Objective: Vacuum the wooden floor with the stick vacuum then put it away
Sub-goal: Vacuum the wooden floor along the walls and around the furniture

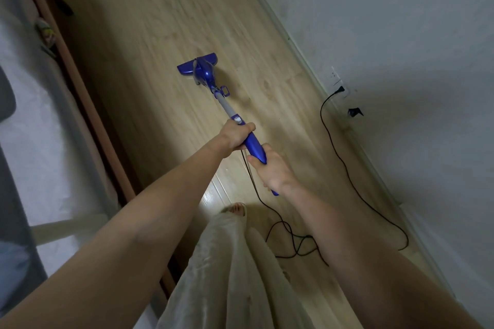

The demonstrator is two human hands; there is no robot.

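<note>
A blue stick vacuum (pixel 204 72) stands with its head flat on the light wooden floor (pixel 160 21), its grey tube slanting back towards me. My left hand (pixel 236 135) grips the upper end of the tube where the blue handle begins. My right hand (pixel 270 169) grips the blue handle lower down, near its end. The vacuum's black cord (pixel 344 165) drops from the handle, coils on the floor and runs to a wall socket (pixel 339 88).
A white wall with a skirting board (pixel 302 53) borders the floor on the right. A bed with a wooden frame (pixel 80 93) and pale bedding lines the left side. My foot (pixel 236 209) and pale trouser leg are below the handle, beside the coiled cord.
</note>
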